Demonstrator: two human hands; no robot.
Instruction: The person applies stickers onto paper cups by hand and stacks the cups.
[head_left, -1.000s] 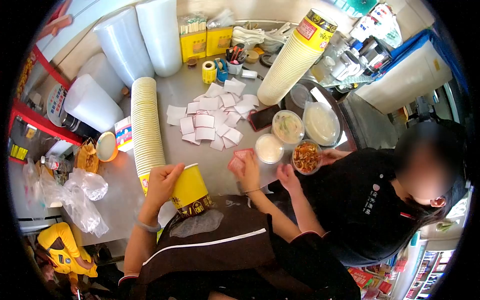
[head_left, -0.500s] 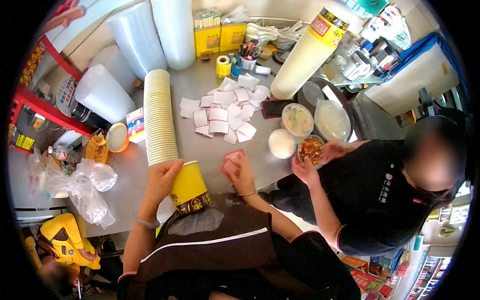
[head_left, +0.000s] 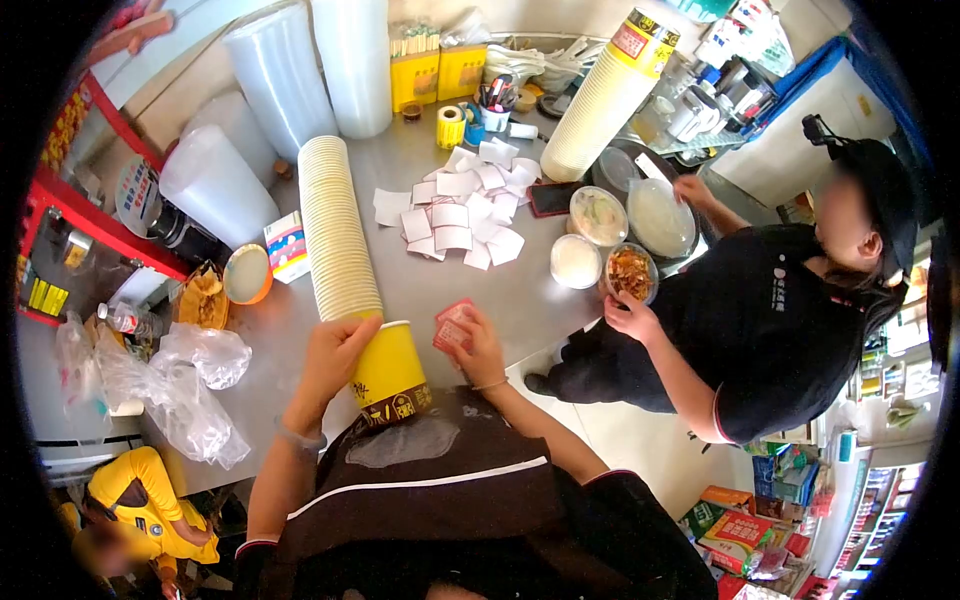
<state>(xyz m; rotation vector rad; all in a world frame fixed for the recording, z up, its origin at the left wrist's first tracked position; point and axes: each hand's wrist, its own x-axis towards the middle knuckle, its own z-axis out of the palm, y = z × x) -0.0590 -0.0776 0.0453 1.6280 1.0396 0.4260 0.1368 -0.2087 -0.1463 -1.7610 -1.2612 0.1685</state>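
Grips the yellow cup [head_left: 388,362] just beside the near end of the long cup stack [head_left: 340,220], fingers of the left hand [head_left: 338,358] clamped on its wall, and pinches red slips [head_left: 452,326] in the right hand [head_left: 478,345], right of the stack. Rates the cup probably light, smooth and crushable, best taken gently below the rim. Counts one held cup, one second stack [head_left: 608,92] and four tubs [head_left: 597,215] right of the long stack; cannot tally red slips or white slips [head_left: 452,238].

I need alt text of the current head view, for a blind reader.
A person's left hand holds a yellow paper cup beside a stack of cream paper cups; the right hand holds small red printed cards. White paper slips lie on the grey metal table; a colleague stands at right.
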